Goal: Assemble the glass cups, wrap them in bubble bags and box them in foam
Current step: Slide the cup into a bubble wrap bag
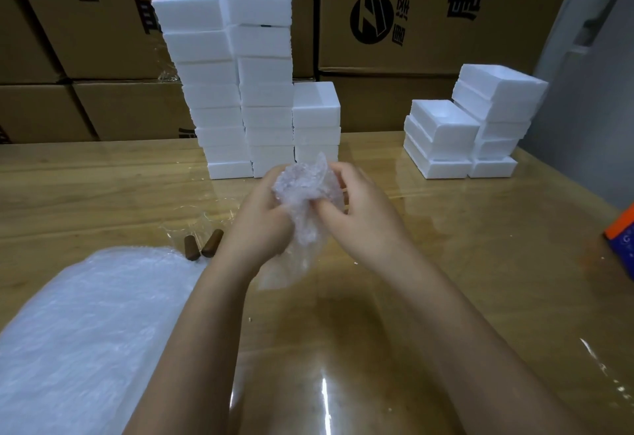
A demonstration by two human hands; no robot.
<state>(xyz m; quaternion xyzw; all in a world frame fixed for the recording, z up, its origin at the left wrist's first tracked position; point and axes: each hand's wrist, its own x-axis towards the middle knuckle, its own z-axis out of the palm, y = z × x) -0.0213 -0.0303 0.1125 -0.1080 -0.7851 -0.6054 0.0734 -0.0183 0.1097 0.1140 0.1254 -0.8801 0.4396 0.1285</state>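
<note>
Over the surface point(463, 263), left hand point(260, 225) and right hand point(360, 215) clutch the bubble bag point(303, 187) between them; open foam boxes point(442, 132) stand beyond, rightward.

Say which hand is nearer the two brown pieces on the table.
Left. The left hand grips the bubble bag just beside the brown pieces; the right hand holds the bag's other side, farther off.

I count five stacks of foam boxes point(206, 46): three in the left group point(266, 98), two in the right group point(442, 125). I also see two brown handles point(192, 247), one crumpled bubble bag point(302, 187) and one pile of bubble bags point(85, 314).
</note>
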